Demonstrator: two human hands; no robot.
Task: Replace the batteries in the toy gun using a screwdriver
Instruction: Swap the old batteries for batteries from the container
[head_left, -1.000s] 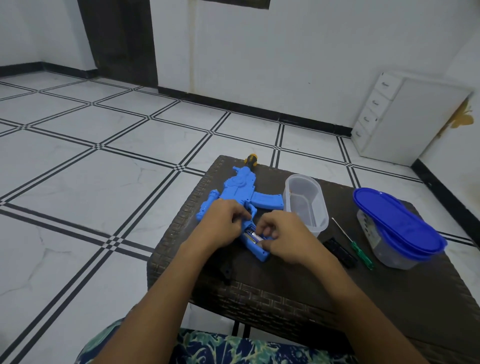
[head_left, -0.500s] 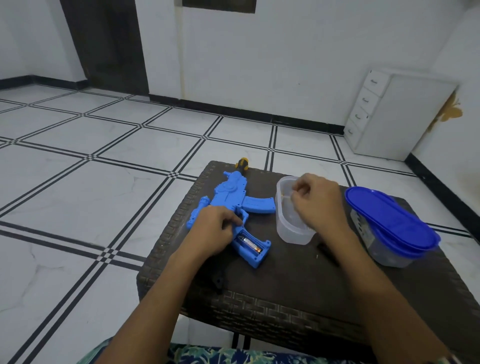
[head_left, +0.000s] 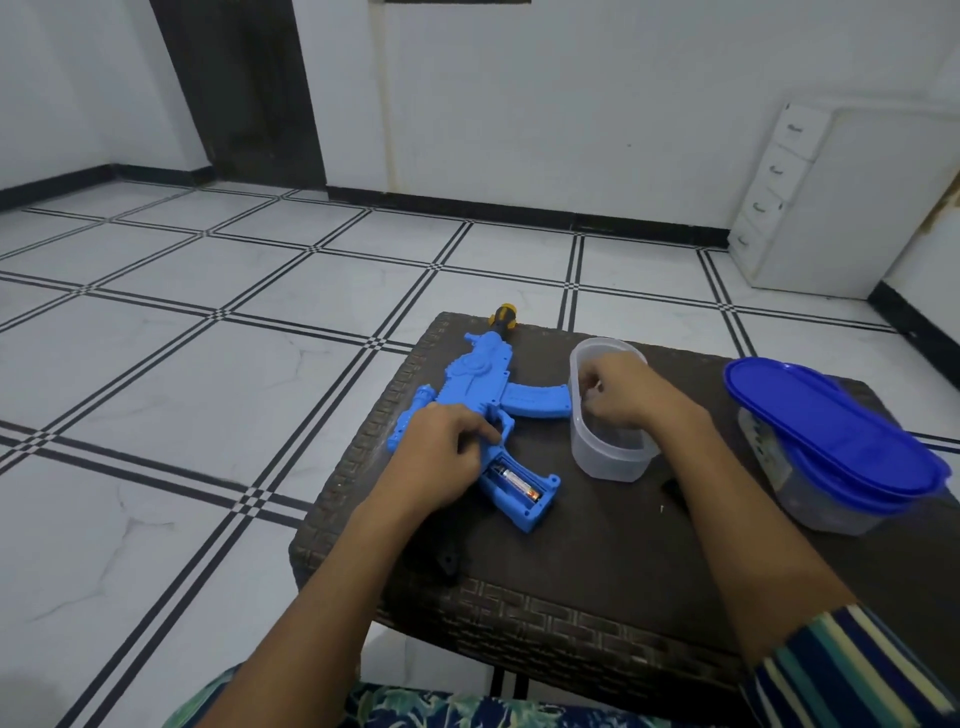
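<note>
Your left hand still grips the toy gun on the table, one battery exposed, while your right hand has lowered into the clear container, fingers curled, any contents not discernible.

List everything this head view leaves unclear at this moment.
All in the head view:
1. What the right hand has in its grip: hidden by its curled fingers inside the clear tub.
2. Battery label in the toy gun: too small.
3. Lidded tub contents: covered by blue lid, wall cloudy.
4. Black piece: mostly under the right forearm.
</note>
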